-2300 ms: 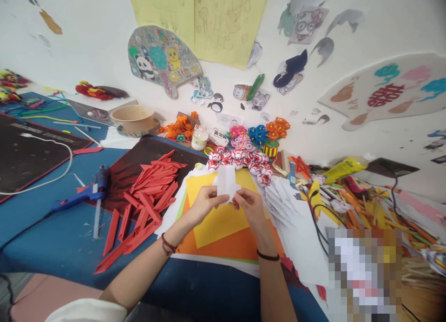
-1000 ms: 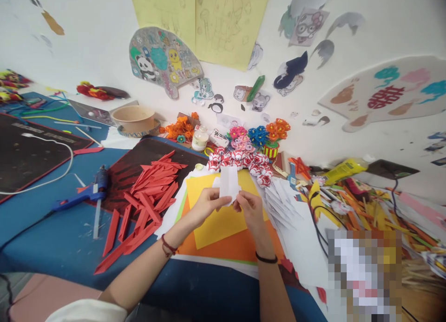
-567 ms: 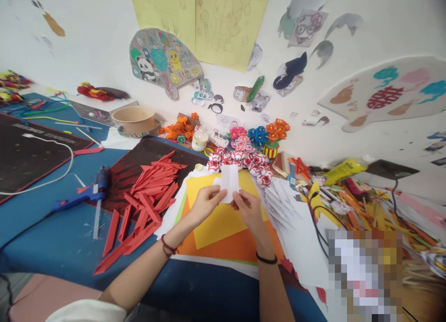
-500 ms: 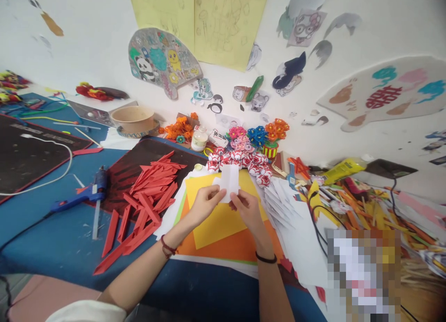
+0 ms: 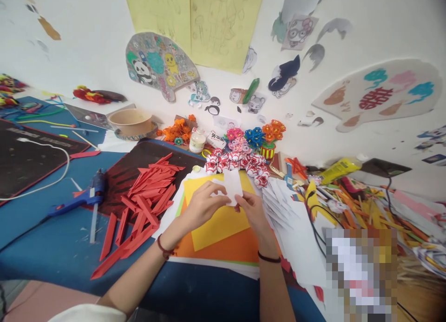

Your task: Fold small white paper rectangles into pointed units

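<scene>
I have one small piece of white paper (image 5: 232, 185) between my two hands, above the single yellow sheet (image 5: 216, 229) and on the near side of the red-and-white paper flowers (image 5: 240, 161). My right hand (image 5: 254, 210) pinches the paper's lower right corner between thumb and fingertips. My left hand (image 5: 202, 208) is loosely curled, thumb and forefinger parted at the paper's left edge; I cannot tell whether a fingertip touches it. I wear one dark red bracelet (image 5: 164, 250) on the left wrist and one black band (image 5: 268, 258) on the right.

Under the yellow sheet lies one orange sheet (image 5: 237, 248), turned at a different angle. To my left is a heap of red folded strips (image 5: 149, 201), too overlapped to count, and beyond it one blue glue gun (image 5: 96, 190). On my right, white folded strips (image 5: 277, 206) overlap, so I cannot number them either. Further right lies one bottle of yellow liquid (image 5: 341, 169).

At the back are one round bowl (image 5: 134, 129) and one striped pot (image 5: 267, 152) with orange flowers. On the wall I count two yellow drawings (image 5: 223, 29) side by side and two fan-shaped boards (image 5: 379, 94), well apart.
</scene>
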Action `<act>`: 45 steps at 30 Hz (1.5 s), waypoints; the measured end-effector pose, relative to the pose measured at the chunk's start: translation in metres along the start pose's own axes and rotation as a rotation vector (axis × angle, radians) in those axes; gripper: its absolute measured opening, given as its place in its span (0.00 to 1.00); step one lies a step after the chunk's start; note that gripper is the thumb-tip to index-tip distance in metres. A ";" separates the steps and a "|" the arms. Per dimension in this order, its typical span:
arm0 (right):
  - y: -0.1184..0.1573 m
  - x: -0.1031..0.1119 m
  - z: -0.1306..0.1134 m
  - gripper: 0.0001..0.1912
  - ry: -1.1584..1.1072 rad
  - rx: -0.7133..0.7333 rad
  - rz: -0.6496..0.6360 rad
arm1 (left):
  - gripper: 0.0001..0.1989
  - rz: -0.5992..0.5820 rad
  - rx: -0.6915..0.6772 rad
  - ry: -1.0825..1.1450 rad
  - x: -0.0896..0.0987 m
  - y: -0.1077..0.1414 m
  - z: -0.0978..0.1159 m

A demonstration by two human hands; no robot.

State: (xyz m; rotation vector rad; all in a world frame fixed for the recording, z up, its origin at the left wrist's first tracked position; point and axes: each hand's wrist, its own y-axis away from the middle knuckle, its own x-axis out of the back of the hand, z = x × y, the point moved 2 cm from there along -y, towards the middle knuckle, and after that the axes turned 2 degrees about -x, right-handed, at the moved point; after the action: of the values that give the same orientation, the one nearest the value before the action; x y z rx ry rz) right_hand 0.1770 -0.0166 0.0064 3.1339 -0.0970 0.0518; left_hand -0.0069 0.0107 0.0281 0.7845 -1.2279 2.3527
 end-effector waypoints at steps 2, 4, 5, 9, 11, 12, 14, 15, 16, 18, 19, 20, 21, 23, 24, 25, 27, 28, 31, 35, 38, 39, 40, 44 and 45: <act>0.001 -0.001 -0.003 0.15 0.026 0.003 -0.031 | 0.10 -0.003 -0.018 -0.031 0.001 0.000 0.000; 0.002 -0.002 -0.006 0.15 0.062 0.012 -0.043 | 0.12 -0.014 -0.023 -0.074 0.002 0.001 0.000; 0.002 -0.002 -0.007 0.15 0.075 0.020 -0.039 | 0.13 -0.014 -0.024 -0.094 0.002 0.001 0.001; 0.004 -0.003 -0.009 0.14 0.052 0.049 -0.006 | 0.10 0.049 0.038 -0.109 0.005 -0.001 0.006; 0.004 -0.004 -0.008 0.13 0.013 0.047 -0.005 | 0.08 0.093 0.110 -0.077 0.005 -0.003 0.009; 0.004 -0.004 -0.008 0.12 -0.006 0.044 -0.007 | 0.06 0.119 0.147 -0.052 0.005 -0.004 0.010; 0.004 -0.006 -0.007 0.12 -0.034 0.043 -0.011 | 0.06 0.191 0.221 0.021 0.005 -0.005 0.010; 0.004 -0.007 -0.006 0.12 -0.046 0.044 -0.010 | 0.09 0.229 0.260 0.068 0.004 -0.005 0.008; 0.004 -0.008 -0.006 0.12 -0.059 0.044 -0.007 | 0.12 0.259 0.304 0.120 0.002 -0.005 0.006; 0.004 -0.010 -0.004 0.11 -0.088 0.035 -0.001 | 0.14 0.272 0.400 0.224 -0.003 -0.004 0.001; 0.004 -0.011 -0.004 0.11 -0.099 0.029 0.000 | 0.12 0.256 0.445 0.274 -0.006 -0.003 -0.002; 0.005 -0.012 -0.003 0.11 -0.106 0.024 -0.003 | 0.10 0.231 0.485 0.319 -0.009 -0.003 -0.004; 0.005 -0.013 -0.003 0.11 -0.109 0.020 -0.009 | 0.08 0.207 0.518 0.358 -0.012 -0.002 -0.005; 0.005 -0.015 -0.002 0.10 -0.109 0.023 -0.020 | 0.09 0.187 0.567 0.415 -0.015 -0.001 -0.007; 0.005 -0.016 -0.002 0.10 -0.109 0.024 -0.022 | 0.09 0.194 0.585 0.431 -0.016 -0.001 -0.007; 0.005 -0.017 -0.002 0.10 -0.108 0.022 -0.021 | 0.10 0.209 0.600 0.440 -0.017 -0.001 -0.007; 0.005 -0.018 -0.002 0.10 -0.107 0.011 -0.014 | 0.10 0.249 0.623 0.442 -0.017 0.000 -0.006; 0.005 -0.019 -0.002 0.10 -0.108 0.004 -0.007 | 0.11 0.271 0.630 0.439 -0.017 0.000 -0.006; 0.004 -0.022 -0.003 0.11 -0.124 -0.016 0.005 | 0.11 0.316 0.633 0.434 -0.017 0.002 -0.005; 0.004 -0.024 -0.002 0.12 -0.148 -0.030 0.027 | 0.10 0.316 0.631 0.453 -0.016 0.002 -0.004; 0.004 -0.024 -0.001 0.12 -0.155 -0.035 0.036 | 0.10 0.302 0.641 0.474 -0.015 0.000 -0.004; 0.004 -0.024 0.000 0.13 -0.153 -0.036 0.037 | 0.10 0.296 0.643 0.477 -0.015 0.000 -0.004; 0.003 -0.023 0.000 0.13 -0.149 -0.037 0.039 | 0.10 0.291 0.645 0.479 -0.014 -0.001 -0.004; 0.003 -0.021 0.002 0.13 -0.143 -0.034 0.035 | 0.10 0.275 0.655 0.481 -0.013 -0.002 -0.005; 0.003 -0.021 0.003 0.13 -0.147 -0.032 0.029 | 0.09 0.273 0.657 0.483 -0.012 -0.002 -0.005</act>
State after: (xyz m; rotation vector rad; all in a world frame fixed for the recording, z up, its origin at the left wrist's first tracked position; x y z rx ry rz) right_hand 0.1565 -0.0179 0.0031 3.1007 -0.1429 -0.1778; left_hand 0.0024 0.0151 0.0194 0.1769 -0.3716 2.9693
